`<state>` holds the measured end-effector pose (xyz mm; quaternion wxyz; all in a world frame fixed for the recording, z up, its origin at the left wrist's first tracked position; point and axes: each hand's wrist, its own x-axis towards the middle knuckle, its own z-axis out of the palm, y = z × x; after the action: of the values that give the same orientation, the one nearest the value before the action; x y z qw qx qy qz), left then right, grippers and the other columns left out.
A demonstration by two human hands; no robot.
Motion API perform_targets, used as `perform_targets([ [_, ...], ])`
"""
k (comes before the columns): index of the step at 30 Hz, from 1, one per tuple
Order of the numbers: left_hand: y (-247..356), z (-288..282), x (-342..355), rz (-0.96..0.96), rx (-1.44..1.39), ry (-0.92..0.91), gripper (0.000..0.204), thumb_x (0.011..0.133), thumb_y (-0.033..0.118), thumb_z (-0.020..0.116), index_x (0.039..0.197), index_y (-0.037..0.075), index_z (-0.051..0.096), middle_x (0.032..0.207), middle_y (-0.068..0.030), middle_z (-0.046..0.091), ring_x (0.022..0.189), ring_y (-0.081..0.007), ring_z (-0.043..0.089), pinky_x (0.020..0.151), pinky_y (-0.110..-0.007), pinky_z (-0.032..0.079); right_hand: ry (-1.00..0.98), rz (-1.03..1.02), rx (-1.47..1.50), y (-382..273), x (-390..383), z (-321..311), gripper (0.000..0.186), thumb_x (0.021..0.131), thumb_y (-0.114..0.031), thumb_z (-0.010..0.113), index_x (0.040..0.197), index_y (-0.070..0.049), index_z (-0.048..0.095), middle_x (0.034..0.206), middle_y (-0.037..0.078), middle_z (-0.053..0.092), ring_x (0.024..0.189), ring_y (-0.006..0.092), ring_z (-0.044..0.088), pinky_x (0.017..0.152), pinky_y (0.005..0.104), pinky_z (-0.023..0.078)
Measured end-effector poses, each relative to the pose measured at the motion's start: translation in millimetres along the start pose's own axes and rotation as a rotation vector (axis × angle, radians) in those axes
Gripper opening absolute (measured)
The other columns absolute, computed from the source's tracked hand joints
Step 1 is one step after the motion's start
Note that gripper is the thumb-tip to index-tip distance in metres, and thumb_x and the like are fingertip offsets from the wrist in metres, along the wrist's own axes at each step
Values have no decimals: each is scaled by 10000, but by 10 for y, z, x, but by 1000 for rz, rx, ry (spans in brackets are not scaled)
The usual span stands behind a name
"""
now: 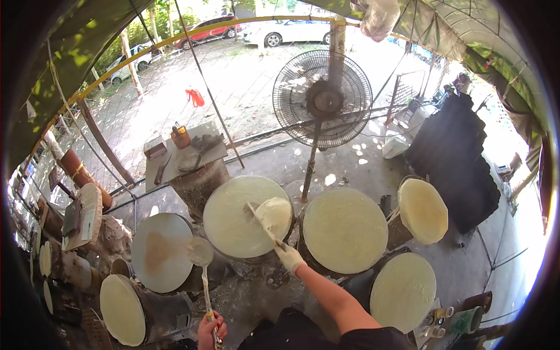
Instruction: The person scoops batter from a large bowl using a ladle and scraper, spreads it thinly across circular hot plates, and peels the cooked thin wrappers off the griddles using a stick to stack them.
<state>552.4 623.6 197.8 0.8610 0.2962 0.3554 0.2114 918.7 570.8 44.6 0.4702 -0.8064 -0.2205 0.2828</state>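
Note:
My left hand (212,331), bare, is wrapped round the handle of a long metal ladle (200,252). The ladle's round bowl hangs between a bare grey griddle (153,274) with a brownish patch and a griddle covered in pale batter (233,239). In a whitish glove, my right hand (290,258) grips the handle of a long, thin spreader (262,226) that reaches over the batter-covered griddle. A thick mound of batter (275,214) lies beside the spreader, on the griddle's right half. Whether the spreader's head presses into the batter is hard to tell.
More round griddles with pale layers stand at right (345,230), lower right (403,293) and lower left (122,310). A pale round sheet (423,211) leans at far right. Beyond the griddles stand a large fan (322,99), a small table (192,154) and dark corrugated sheeting (452,163).

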Motion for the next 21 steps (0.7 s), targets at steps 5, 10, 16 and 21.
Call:
perform_targets([
  [5,107,31,76,-116,30,51,51,954,79,475,985,39,467,674,-36,471,426,-94,385,369,-220,310,439,217,369,319,-100,409,392,915,-242,552,1278,-93,578,816,44,654,672,107,576,618,262,462],
  [10,72,91,247,-166,44,37,42,935,67,494,961,50,465,616,-23,446,407,-98,383,354,-221,308,242,121,190,185,307,101,385,900,-254,541,1224,-61,618,739,47,649,618,128,578,596,263,457],
  [16,-16,217,422,-215,57,66,55,930,87,499,967,51,484,615,-23,430,423,-112,387,371,-255,316,96,184,64,-62,115,114,442,879,-318,552,1226,-49,600,1067,205,668,1032,280,637,882,331,455],
  [21,-300,358,516,-217,79,74,73,912,93,538,911,50,480,590,-11,440,446,-107,418,390,-238,336,207,137,199,119,780,-219,407,886,-288,540,1215,-61,621,908,150,703,731,197,635,738,319,483],
])
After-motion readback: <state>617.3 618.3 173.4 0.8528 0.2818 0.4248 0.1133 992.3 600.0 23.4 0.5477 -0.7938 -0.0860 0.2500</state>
